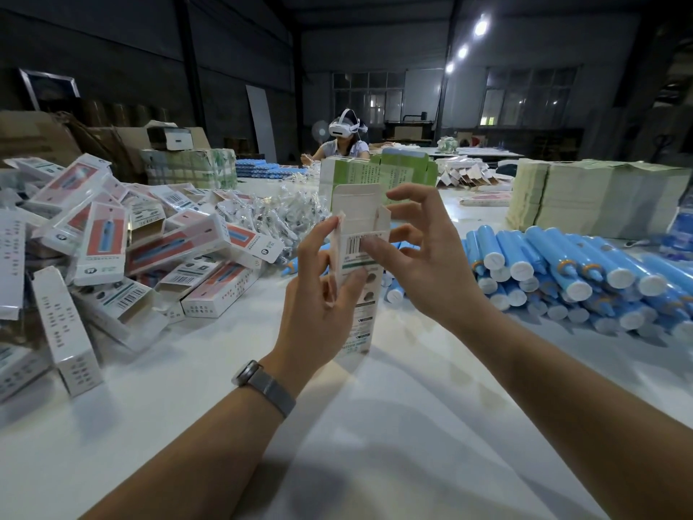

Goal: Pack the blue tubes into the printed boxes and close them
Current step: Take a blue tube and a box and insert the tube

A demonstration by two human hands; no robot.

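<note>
**Open box held upright over the table**

The left hand (318, 290) grips a tall, narrow printed box (356, 279) along its left edge, fingers curled round the side, holding it upright above the white table (375, 425). The box is white card with a barcode near the top, a green band under it, and a column of small dark pictures down the face. Its top end is open: the long tuck flap stands straight up and a small side flap juts out on the right. The right hand (420, 264) pinches the box's face at the barcode with its thumb, the other fingers spread and loosely bent behind the flaps. Whether a tube is inside cannot be made out. Blue tubes (585, 272) with white caps lie stacked to the right; filled boxes (112, 249) are heaped on the left.
</note>
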